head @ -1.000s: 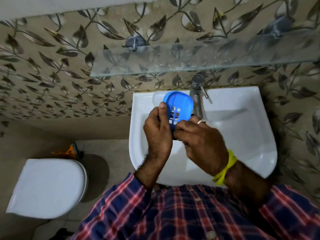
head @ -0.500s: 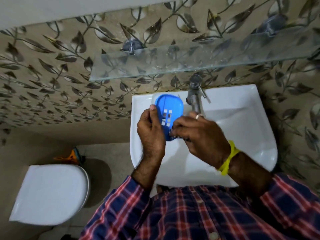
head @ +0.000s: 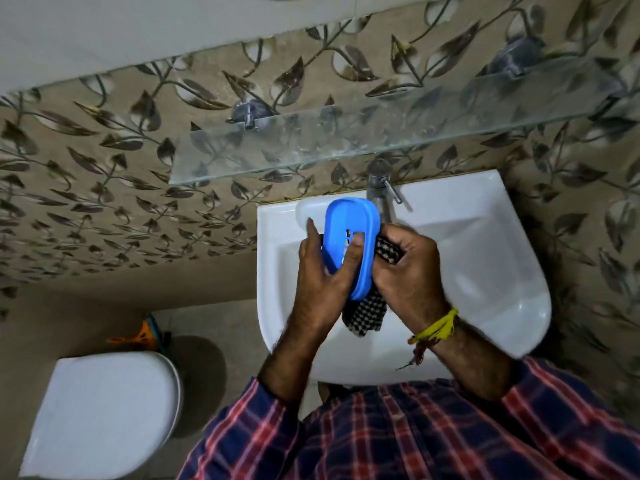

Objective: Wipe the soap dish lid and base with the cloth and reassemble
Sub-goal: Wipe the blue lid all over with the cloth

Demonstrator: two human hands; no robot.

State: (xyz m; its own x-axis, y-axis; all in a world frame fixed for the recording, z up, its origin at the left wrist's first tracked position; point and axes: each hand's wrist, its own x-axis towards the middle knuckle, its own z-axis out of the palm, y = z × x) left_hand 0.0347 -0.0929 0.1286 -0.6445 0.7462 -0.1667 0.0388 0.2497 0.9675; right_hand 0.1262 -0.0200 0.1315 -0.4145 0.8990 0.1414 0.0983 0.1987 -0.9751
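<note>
The fingers (head: 353, 251) of the left hand (head: 323, 271) are clamped on a blue soap dish piece (head: 351, 244), the thumb laid across its slotted face and the other fingers curled behind its left edge. The piece is held tilted over the left side of a white sink (head: 485, 265), its top end near the metal tap (head: 379, 188). The right hand (head: 403, 268) has its fingers closed around a black-and-white checked cloth (head: 367, 313), pressed against the right edge and back of the blue piece; a loose end of the cloth hangs below the dish between the two wrists. Whether this piece is the lid or the base cannot be told. A yellow thread band (head: 436, 329) circles the right wrist, and both forearms come from red-and-blue plaid sleeves (head: 415, 438). Above the sink, a glass shelf (head: 311, 147) is fixed to a leaf-patterned wall. A white closed toilet lid (head: 100, 410) sits on the floor side, lower left.
</note>
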